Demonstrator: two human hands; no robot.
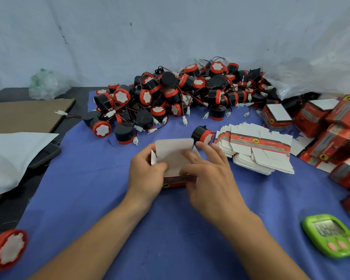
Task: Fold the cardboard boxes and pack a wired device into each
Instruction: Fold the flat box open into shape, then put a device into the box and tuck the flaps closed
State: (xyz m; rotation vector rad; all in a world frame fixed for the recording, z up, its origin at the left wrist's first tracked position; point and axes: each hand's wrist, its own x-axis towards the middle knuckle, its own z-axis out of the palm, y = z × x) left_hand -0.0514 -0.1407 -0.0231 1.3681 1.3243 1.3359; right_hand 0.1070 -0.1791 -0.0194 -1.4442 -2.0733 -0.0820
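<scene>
A small red cardboard box (175, 181) stands on the blue cloth at the centre, its white lid flap (173, 147) raised. My left hand (147, 174) grips the box's left side, thumb curled over its top edge. My right hand (208, 170) lies over the box's right side, its fingers across the white flap. Behind the box lies a single black and red wired device (202, 134). A big heap of wired devices (170, 96) fills the back of the cloth. Flat unfolded boxes (257, 150) lie stacked to the right.
Folded red boxes (327, 126) pile up at the far right. A green timer (332, 235) sits at the front right, one loose device (7, 249) at the front left. Brown cardboard (26, 114), a white bag (12, 158) and a dark phone (46, 155) lie left.
</scene>
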